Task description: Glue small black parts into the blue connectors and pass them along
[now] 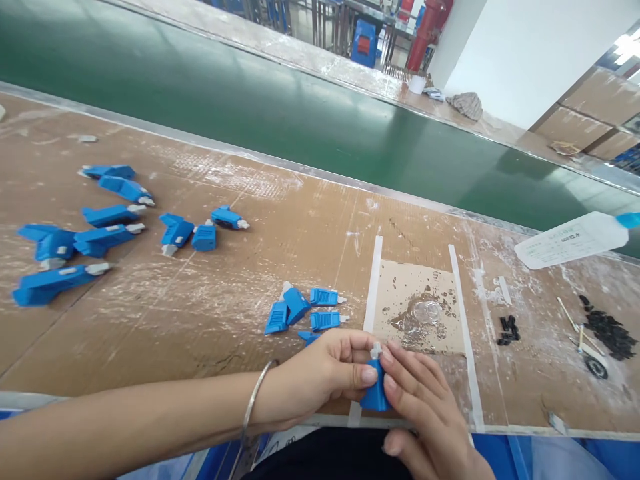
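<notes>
Fingers of the left hand and those of the right hand are closed together on one blue connector housing, held at the near edge of the counter. The left thumb presses its side; the right fingertips grip its upper end, where a small white tip projects. A metal bangle sits on the left wrist.

Layout, left to right:

1. Far left: a loose group of blue housings, each lying flat with a white tip, well apart from the hands.
2. Left of centre: three more blue housings lying close together.
3. Centre: a small cluster of blue housings just beyond the left hand, some touching one another.
4. Right of centre: a paper square bordered by two white tape strips, carrying a clear puddle and scattered droplets. It lies just beyond the held housing.
5. Right: a few small black parts in a tight group.
6. Far right: a larger heap of black parts, thin sticks beside it, and a white squeeze bottle with a blue cap lying on its side.

A green conveyor belt runs along the far side of the counter. White residue marks the brown surface throughout.
</notes>
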The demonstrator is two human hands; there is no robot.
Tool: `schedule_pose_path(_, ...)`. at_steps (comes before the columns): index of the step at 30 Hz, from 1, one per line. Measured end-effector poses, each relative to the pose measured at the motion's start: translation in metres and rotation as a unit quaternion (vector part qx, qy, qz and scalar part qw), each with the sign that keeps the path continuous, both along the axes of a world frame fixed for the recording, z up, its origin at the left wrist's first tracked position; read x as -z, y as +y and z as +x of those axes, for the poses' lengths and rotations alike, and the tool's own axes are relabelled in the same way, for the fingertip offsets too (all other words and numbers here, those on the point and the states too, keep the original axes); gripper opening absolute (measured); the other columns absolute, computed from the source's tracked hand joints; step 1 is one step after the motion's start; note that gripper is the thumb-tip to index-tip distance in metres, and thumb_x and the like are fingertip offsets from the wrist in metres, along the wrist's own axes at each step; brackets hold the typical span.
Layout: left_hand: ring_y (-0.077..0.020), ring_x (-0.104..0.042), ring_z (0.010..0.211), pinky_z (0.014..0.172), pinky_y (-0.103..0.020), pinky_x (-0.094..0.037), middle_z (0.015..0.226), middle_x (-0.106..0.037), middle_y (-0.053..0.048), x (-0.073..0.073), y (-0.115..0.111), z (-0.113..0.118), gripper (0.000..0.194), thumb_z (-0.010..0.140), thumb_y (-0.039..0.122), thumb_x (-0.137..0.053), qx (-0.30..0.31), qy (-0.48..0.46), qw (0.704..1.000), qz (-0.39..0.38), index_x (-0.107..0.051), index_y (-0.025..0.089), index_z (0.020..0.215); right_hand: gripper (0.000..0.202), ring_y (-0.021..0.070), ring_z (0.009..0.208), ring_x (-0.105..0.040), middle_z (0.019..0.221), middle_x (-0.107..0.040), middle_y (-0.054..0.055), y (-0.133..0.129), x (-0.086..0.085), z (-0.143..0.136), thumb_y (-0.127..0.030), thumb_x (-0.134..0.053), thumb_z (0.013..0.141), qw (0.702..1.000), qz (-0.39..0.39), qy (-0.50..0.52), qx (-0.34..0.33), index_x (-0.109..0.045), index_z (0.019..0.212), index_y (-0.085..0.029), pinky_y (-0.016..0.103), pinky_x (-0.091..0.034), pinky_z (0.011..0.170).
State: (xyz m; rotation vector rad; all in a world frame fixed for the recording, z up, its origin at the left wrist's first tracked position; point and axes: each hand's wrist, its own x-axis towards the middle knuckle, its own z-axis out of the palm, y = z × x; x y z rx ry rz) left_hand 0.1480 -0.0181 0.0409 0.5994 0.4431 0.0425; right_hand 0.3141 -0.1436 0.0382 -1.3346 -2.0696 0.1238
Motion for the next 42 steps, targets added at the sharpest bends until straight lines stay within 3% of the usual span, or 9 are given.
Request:
schedule_pose_path(4, -0.0136, -0.063, 0.080, 0.075, -0.023, -0.048, 0.086, -0.068, -0.002, -0.011, -0.001, -0.005, 0.032, 0.075, 0.042, -0.075, 0.009, -0.032, 0.996, 0.082, -0.068, 0.018, 0.095, 0.047, 0.0270, 0.133, -0.042, 0.135, -0.055, 0.011, -0.004, -0.005, -0.016, -0.029, -0.040, 0.105, 0.998, 0.036, -0.047, 0.031, -0.030, 0.148, -0.012, 0.042, -0.039, 0.106)
schedule_pose_path(7, -0.0178, -0.064, 0.089, 0.078, -0.026, -0.049, 0.094, -0.070, -0.003, -0.024, 0.006, -0.012, 0.023, 0.086, 0.040, -0.061, 0.020, -0.032, 0.936, 0.351, -0.068, 0.023, 0.099, 0.049, 0.0268, 0.138, -0.033, 0.138, -0.054, 0.005, -0.012, -0.009, -0.006, -0.033, -0.035, 0.106, 0.999, -0.005, -0.031, 0.012, -0.022, 0.152, -0.020, 0.044, -0.043, 0.106)
schedule_pose_path(9, -0.0218, -0.063, 0.095, 0.082, -0.030, -0.049, 0.103, -0.070, -0.006, -0.033, 0.021, -0.017, 0.024, 0.090, 0.033, -0.052, -0.009, 0.015, 0.791, 0.612, -0.066, 0.024, 0.107, 0.049, 0.0251, 0.138, -0.035, 0.142, -0.050, 0.002, -0.021, -0.011, 0.019, -0.030, -0.040, 0.105, 0.999, -0.015, -0.013, 0.043, -0.024, 0.151, -0.026, 0.042, -0.046, 0.105)
schedule_pose_path(13, -0.0327, -0.062, 0.090, 0.080, -0.046, -0.047, 0.093, -0.068, -0.017, -0.048, 0.068, -0.025, 0.033, 0.091, 0.018, -0.033, 0.006, 0.278, 0.360, 0.890, -0.063, 0.011, 0.102, 0.024, 0.0218, 0.107, -0.063, 0.118, -0.066, 0.003, -0.036, -0.013, 0.101, -0.028, -0.050, 0.098, 0.945, -0.026, -0.093, 0.313, -0.059, 0.120, -0.028, 0.039, -0.051, 0.096)
schedule_pose_path(17, -0.0376, -0.063, 0.085, 0.069, -0.042, -0.045, 0.081, -0.063, -0.021, -0.044, 0.108, -0.037, 0.030, 0.088, 0.012, -0.030, 0.089, 0.494, 0.204, 0.841, -0.059, 0.007, 0.082, 0.030, 0.0235, 0.071, -0.068, 0.092, -0.071, 0.007, -0.036, -0.012, 0.167, -0.041, -0.047, 0.094, 0.910, -0.103, -0.129, 0.381, -0.067, 0.101, -0.019, 0.037, -0.056, 0.066)
schedule_pose_path(21, -0.0353, -0.061, 0.093, 0.076, -0.043, -0.045, 0.094, -0.063, -0.020, -0.037, 0.115, -0.037, 0.032, 0.094, 0.020, -0.029, 0.073, 0.464, 0.254, 0.846, -0.058, 0.006, 0.095, 0.037, 0.0239, 0.057, -0.065, 0.080, -0.071, 0.008, -0.030, -0.001, 0.191, -0.045, -0.044, 0.087, 0.902, -0.148, -0.147, 0.379, -0.068, 0.096, -0.018, 0.036, -0.051, 0.052)
schedule_pose_path(27, -0.0242, -0.061, 0.096, 0.082, -0.036, -0.045, 0.104, -0.065, -0.007, -0.041, 0.096, -0.025, 0.031, 0.095, 0.040, -0.042, 0.146, 0.274, 0.522, 0.794, -0.061, 0.018, 0.107, 0.036, 0.0286, 0.070, -0.068, 0.086, -0.071, 0.011, -0.031, 0.017, 0.201, -0.045, -0.043, 0.082, 0.911, -0.165, -0.138, 0.352, -0.065, 0.093, -0.018, 0.041, -0.054, 0.061)
schedule_pose_path(35, -0.0232, -0.061, 0.092, 0.078, -0.033, -0.045, 0.100, -0.063, -0.008, -0.032, 0.090, -0.018, 0.014, 0.087, 0.018, -0.052, 0.202, 0.228, 0.510, 0.805, -0.063, 0.016, 0.095, 0.031, 0.0280, 0.081, -0.067, 0.092, -0.068, 0.011, -0.025, 0.010, 0.173, -0.034, -0.037, 0.095, 0.932, -0.040, -0.249, 0.260, -0.064, 0.090, -0.018, 0.041, -0.054, 0.068)
schedule_pose_path(42, -0.0226, -0.059, 0.085, 0.075, -0.035, -0.046, 0.093, -0.061, -0.009, -0.021, 0.084, -0.007, 0.024, 0.094, 0.027, -0.041, 0.079, 0.234, 0.507, 0.826, -0.061, 0.014, 0.094, 0.044, 0.0339, 0.105, -0.062, 0.114, -0.066, 0.021, -0.041, 0.022, 0.140, 0.001, -0.032, 0.082, 0.919, -0.033, -0.357, 0.164, -0.067, 0.109, -0.005, 0.052, -0.050, 0.089)
